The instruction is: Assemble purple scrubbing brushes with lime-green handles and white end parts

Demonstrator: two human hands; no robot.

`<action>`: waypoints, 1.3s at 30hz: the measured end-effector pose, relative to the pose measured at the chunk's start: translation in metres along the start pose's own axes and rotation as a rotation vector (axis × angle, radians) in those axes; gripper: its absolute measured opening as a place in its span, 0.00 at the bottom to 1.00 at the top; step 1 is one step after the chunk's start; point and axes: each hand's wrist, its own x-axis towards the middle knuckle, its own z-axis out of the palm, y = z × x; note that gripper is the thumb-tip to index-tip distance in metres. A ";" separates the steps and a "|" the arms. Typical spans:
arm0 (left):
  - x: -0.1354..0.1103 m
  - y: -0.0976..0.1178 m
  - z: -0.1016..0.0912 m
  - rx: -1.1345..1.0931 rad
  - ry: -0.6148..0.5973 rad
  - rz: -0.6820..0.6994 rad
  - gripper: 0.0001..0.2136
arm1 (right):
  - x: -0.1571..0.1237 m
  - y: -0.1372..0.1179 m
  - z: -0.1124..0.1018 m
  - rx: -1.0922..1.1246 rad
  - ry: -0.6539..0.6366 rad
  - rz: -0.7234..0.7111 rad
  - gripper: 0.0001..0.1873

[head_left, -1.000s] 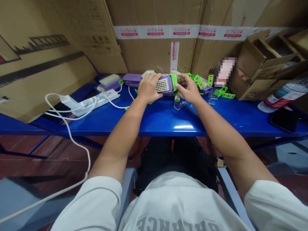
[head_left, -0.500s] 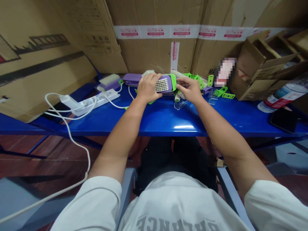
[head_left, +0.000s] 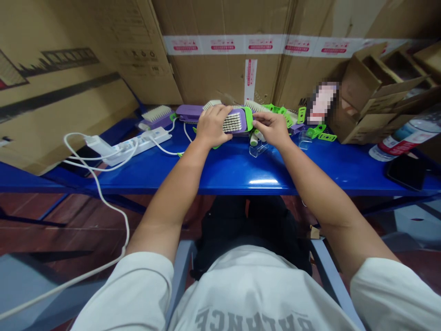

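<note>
Since the earlier frame, the fingers of the right hand (head_left: 275, 130) have drawn in toward its thumb beside the rounded green cap (head_left: 248, 118); whether they pinch it, I cannot tell. The left hand (head_left: 212, 126) grips the purple brush (head_left: 233, 122), pale bristles in rows, above a glossy blue table (head_left: 237, 168) backed by taped cardboard (head_left: 220, 20).

Far carton (head_left: 310, 73) reads "MA", rest hidden. Shirt (head_left: 255, 280), near: upside-down grey letters, apparently "BALANCE", cut off. White tape (head_left: 237, 44), far: red print too small. Far-left carton (head_left: 151, 78): symbols, fine print unreadable. Bottle label (head_left: 394, 141), right, is blurred.
</note>
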 end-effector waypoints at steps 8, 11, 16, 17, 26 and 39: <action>0.000 -0.001 -0.002 -0.004 -0.019 0.004 0.44 | 0.002 0.006 -0.008 -0.130 -0.172 -0.040 0.48; 0.000 0.000 -0.002 -0.006 -0.012 0.010 0.45 | 0.001 0.004 -0.009 -0.164 -0.217 -0.079 0.55; 0.000 0.003 -0.001 -0.019 -0.028 0.052 0.45 | 0.000 0.001 -0.008 -0.187 -0.246 -0.115 0.53; 0.000 0.003 0.000 -0.024 -0.029 0.065 0.45 | 0.000 0.002 -0.008 -0.195 -0.253 -0.121 0.53; 0.002 -0.007 0.009 -0.047 0.006 0.128 0.45 | 0.000 0.008 -0.010 -0.233 -0.266 -0.157 0.54; 0.002 -0.009 0.010 -0.043 0.012 0.138 0.43 | 0.001 0.014 -0.010 -0.224 -0.284 -0.160 0.55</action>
